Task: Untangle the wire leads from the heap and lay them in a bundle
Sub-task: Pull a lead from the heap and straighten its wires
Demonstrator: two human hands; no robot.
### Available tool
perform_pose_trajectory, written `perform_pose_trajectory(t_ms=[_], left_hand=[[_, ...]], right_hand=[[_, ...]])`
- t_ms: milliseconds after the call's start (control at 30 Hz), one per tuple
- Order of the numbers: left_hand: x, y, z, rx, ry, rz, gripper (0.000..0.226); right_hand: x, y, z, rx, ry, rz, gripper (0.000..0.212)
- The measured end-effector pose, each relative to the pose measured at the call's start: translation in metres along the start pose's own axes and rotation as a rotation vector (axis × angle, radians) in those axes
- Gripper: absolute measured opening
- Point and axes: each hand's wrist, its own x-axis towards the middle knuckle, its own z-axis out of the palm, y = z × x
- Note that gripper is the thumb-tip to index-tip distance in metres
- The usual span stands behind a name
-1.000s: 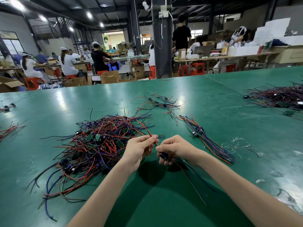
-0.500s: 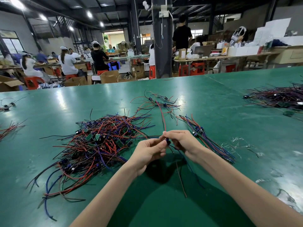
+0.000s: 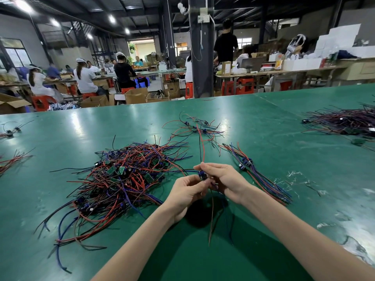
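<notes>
A tangled heap of red, black and blue wire leads (image 3: 121,179) with small green boards lies on the green table (image 3: 263,128), left of my hands. My left hand (image 3: 187,190) and my right hand (image 3: 224,178) meet above the table and together pinch one wire lead (image 3: 203,176) at its small dark component. Its red and black wires rise straight up from my right fingers; other strands hang down below my hands. To the right lies a straightened bundle of leads (image 3: 257,175).
A smaller loose group of leads (image 3: 194,128) lies farther back. Another large heap (image 3: 349,122) sits at the far right, and stray leads (image 3: 12,159) lie at the left edge. Scraps of clear film (image 3: 294,177) litter the right side. People work at benches behind.
Both hands have lifted the single lead away from the heap and moved slightly right and farther from me. Its wires now stand upright instead of trailing into the heap.
</notes>
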Motion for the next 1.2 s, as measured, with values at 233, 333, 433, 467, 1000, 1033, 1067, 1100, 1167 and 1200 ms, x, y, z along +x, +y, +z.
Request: perform_pose_trajectory(t_ms=[233,333,433,467,1000,1033,1067,1100,1167,1200], left_hand=[[0.002,0.002,-0.004,-0.133,0.047,-0.014,0.014],[0.002,0.001,-0.005,-0.176,0.074,-0.015,0.009],[0.002,0.001,-0.007,-0.203,0.098,-0.018,0.005],[0.002,0.001,-0.008,-0.197,0.105,-0.020,0.007],[0.006,0.001,-0.008,-0.313,0.158,0.020,0.013],[0.006,0.001,-0.009,-0.294,0.174,0.031,0.013],[0.006,0.001,-0.009,-0.273,0.190,0.043,0.015],[0.007,0.001,-0.010,-0.253,0.205,0.054,0.016],[0.006,0.001,-0.010,-0.230,0.218,0.071,0.014],[0.006,0.000,-0.009,-0.225,0.218,0.075,0.011]], right_hand=[[0.000,0.002,-0.006,-0.123,-0.005,0.034,0.017],[0.000,-0.003,-0.008,-0.131,-0.002,0.046,0.018],[-0.002,-0.005,-0.011,-0.122,-0.015,0.071,0.015],[-0.002,-0.006,-0.011,-0.123,-0.023,0.084,0.016],[-0.006,-0.011,-0.007,-0.254,-0.149,0.132,0.015],[-0.007,-0.010,-0.006,-0.281,-0.167,0.115,0.015],[-0.008,-0.010,-0.005,-0.301,-0.186,0.100,0.016],[-0.008,-0.009,-0.004,-0.319,-0.199,0.088,0.016],[-0.008,-0.008,-0.002,-0.355,-0.208,0.062,0.017],[-0.008,-0.008,-0.002,-0.373,-0.206,0.050,0.017]])
